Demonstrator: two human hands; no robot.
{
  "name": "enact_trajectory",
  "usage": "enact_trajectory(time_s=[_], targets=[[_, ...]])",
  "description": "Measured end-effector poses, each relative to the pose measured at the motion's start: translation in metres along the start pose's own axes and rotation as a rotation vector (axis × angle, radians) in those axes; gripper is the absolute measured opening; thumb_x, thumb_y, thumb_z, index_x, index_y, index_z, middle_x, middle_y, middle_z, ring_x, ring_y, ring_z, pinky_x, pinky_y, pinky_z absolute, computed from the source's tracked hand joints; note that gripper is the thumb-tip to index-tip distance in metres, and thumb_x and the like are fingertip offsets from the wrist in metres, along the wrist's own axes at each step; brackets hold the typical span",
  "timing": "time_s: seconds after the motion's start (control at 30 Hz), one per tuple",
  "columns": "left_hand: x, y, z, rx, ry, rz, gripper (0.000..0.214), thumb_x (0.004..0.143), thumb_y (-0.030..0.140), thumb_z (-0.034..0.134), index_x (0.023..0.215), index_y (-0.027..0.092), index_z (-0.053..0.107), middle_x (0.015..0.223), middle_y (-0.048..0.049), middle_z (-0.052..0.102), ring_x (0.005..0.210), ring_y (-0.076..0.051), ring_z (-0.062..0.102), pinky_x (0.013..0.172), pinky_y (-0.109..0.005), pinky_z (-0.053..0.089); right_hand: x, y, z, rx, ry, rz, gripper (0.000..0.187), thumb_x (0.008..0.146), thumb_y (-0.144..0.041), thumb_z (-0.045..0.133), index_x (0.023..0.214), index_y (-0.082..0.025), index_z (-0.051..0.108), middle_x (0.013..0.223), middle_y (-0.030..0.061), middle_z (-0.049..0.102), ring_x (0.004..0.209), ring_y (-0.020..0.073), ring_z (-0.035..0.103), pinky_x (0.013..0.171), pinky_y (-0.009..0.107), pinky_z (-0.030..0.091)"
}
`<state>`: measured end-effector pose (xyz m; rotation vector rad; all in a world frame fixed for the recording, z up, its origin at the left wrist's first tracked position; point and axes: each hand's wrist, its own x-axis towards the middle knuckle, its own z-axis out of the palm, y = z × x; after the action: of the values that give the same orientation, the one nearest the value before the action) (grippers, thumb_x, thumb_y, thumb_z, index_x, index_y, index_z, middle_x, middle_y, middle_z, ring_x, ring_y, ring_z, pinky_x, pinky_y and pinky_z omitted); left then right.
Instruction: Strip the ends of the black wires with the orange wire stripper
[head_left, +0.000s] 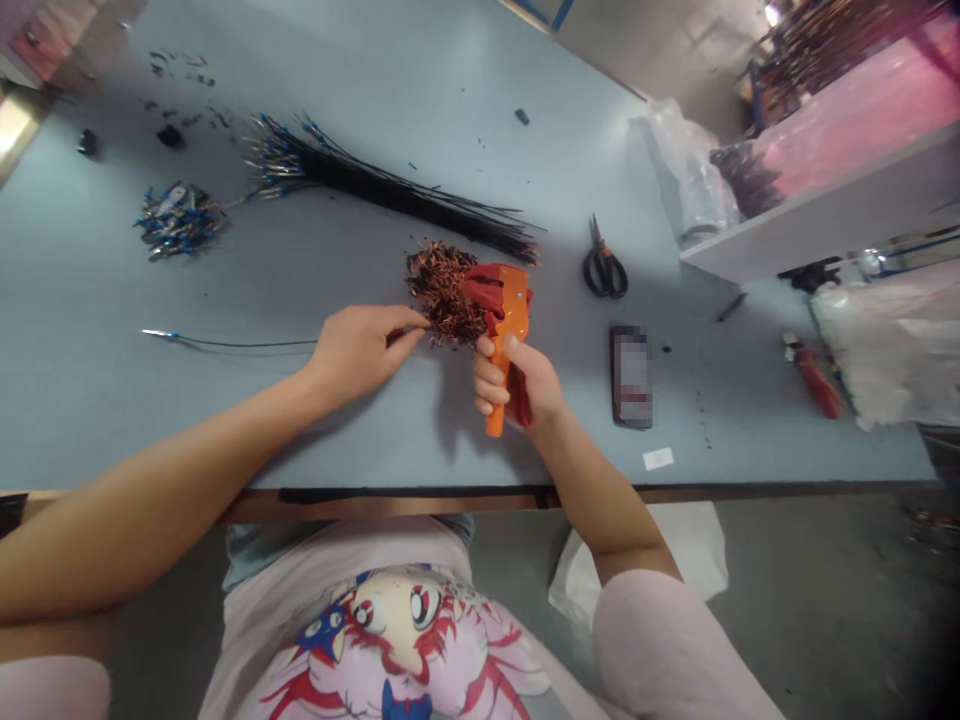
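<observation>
Person's L hand [367, 350] pinches thin blk wire w/ silver tip + blue band [247, 345], fingers narrow; wire runs toward L edge of lt blue-grey worktop [360, 450], nearer front edge. R hand [521, 385] grips orange/red hand tool [514, 300], fingers wrapped round handle, approx mid-worktop. Copper-coloured scrap pile [442, 280] beside tool head; long blk wire bundle [405, 200] toward back edge. Blk-handled scissors [601, 250], dark rectangular phone [631, 385] R of tool.

- A blue-grey surface [420, 60] spans the view, a dark strip [750, 490] along its near edge.
- Grey floor [825, 590] shows below that edge and past the far one.
- At the right, a white shelf board [817, 205] carries pink plastic wrapping [862, 120].
- A small bright light [772, 14] glares at upper right.
</observation>
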<state>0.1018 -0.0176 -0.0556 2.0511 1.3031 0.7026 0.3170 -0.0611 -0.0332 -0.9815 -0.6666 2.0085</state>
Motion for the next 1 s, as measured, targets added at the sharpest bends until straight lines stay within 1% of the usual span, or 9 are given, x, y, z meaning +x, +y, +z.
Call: enact_trajectory(time_s=[0.17,0.3,0.4,0.5,0.6,0.67,0.77,0.9,1.0], targets=[[0.012,-0.013,-0.013,0.261,0.029,-0.123,0.029,0.088,0.031,0.055,0.111,0.028,0.072,0.094,-0.0014,0.075,0.089,-0.024,0.068,0.072,-0.032,0.047,-0.001,-0.004,-0.004,0.02,0.046,-0.041,0.032,0.083,-0.049,0.064,0.09,-0.02,0.053,0.067,-0.0046,0.054,0.054,0.0104,0.053,0.055,0.029,0.057],[0.016,-0.013,-0.02,0.297,0.034,-0.168,0.03,0.087,0.032,0.054,0.112,0.029,0.071,0.089,-0.0006,0.074,0.086,-0.023,0.067,0.067,-0.03,0.044,-0.004,-0.003,-0.004,-0.022,0.014,-0.089,0.032,0.083,-0.048,0.064,0.095,-0.02,0.055,0.078,-0.0016,0.059,0.066,0.0138,0.06,0.068,0.035,0.059],[0.015,-0.012,-0.025,0.283,0.134,-0.133,0.028,0.092,0.037,0.049,0.105,0.029,0.073,0.093,-0.0005,0.073,0.09,-0.022,0.065,0.069,-0.031,0.044,-0.011,-0.005,-0.005,-0.143,-0.05,-0.128,0.039,0.081,-0.052,0.066,0.099,-0.019,0.057,0.083,0.0014,0.062,0.073,0.018,0.063,0.072,0.039,0.058],[0.015,-0.015,-0.032,0.266,0.301,-0.101,0.031,0.096,0.041,0.044,0.106,0.029,0.071,0.1,-0.0008,0.071,0.096,-0.02,0.061,0.079,-0.033,0.046,-0.027,-0.007,0.002,-0.482,-0.066,-0.171,0.038,0.089,-0.053,0.057,0.106,-0.019,0.056,0.092,0.006,0.064,0.079,0.0217,0.064,0.072,0.04,0.055],[0.019,-0.023,-0.038,0.237,0.504,-0.062,0.032,0.098,0.041,0.043,0.109,0.027,0.07,0.103,-0.0024,0.067,0.1,-0.02,0.057,0.089,-0.036,0.044,-0.042,0.0,0.021,-1.108,-0.046,-0.247,0.029,0.095,-0.044,0.051,0.11,-0.019,0.057,0.099,0.0095,0.064,0.085,0.023,0.06,0.078,0.04,0.05],[0.021,-0.028,-0.042,0.211,0.625,-0.017,0.03,0.098,0.04,0.046,0.111,0.026,0.069,0.102,-0.0025,0.065,0.1,-0.02,0.055,0.091,-0.038,0.042,-0.046,0.011,0.034,-1.512,-0.029,-0.307,0.035,0.09,-0.037,0.059,0.119,-0.016,0.055,0.106,0.0144,0.064,0.092,0.0276,0.058,0.082,0.045,0.048],[0.021,-0.03,-0.042,0.214,0.715,0.081,0.029,0.097,0.04,0.049,0.114,0.027,0.07,0.098,-0.0026,0.062,0.095,-0.019,0.054,0.089,-0.038,0.043,-0.039,0.03,0.044,-1.832,-0.033,-0.379,0.04,0.086,-0.035,0.066,0.119,-0.014,0.058,0.115,0.0188,0.063,0.1,0.0328,0.056,0.088,0.051,0.046],[0.011,-0.017,-0.029,0.328,0.653,0.22,0.025,0.095,0.035,0.053,0.11,0.031,0.072,0.093,-0.0052,0.063,0.091,-0.02,0.055,0.083,-0.039,0.043,-0.025,0.034,0.037,-1.879,-0.115,-0.43,0.043,0.083,-0.04,0.071,0.116,-0.015,0.059,0.114,0.0157,0.064,0.105,0.0317,0.054,0.091,0.049,0.048],[0.001,-0.006,-0.015,0.394,0.483,0.331,0.023,0.092,0.031,0.054,0.107,0.035,0.072,0.095,-0.0039,0.066,0.093,-0.022,0.055,0.082,-0.039,0.041,-0.022,0.024,0.027,-1.757,-0.02,-0.721,0.035,0.089,-0.037,0.064,0.116,-0.015,0.058,0.115,0.0159,0.062,0.11,0.029,0.053,0.097,0.046,0.047]])
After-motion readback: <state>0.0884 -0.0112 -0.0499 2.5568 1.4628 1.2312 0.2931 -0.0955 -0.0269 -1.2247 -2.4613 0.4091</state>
